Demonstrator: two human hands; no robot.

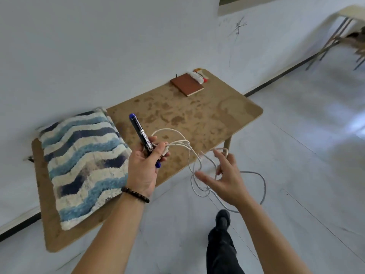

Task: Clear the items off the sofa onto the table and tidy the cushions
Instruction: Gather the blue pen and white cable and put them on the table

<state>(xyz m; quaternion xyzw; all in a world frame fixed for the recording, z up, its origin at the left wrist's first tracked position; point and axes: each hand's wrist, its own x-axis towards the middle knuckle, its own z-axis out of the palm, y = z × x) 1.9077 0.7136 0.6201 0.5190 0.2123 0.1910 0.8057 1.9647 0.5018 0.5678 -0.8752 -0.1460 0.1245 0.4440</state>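
Cable (167,129) limp, snag-prone, needing coil grab; I'm seeing left hand (145,167) gripping end plus blue marker (141,133), right hand (227,179) splaying open among loops.

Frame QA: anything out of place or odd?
Yes. A striped cushion lies on the table, odd place for one. The white cable hangs in tangled loops from the left hand, which also grips a blue marker, and snags the right hand.
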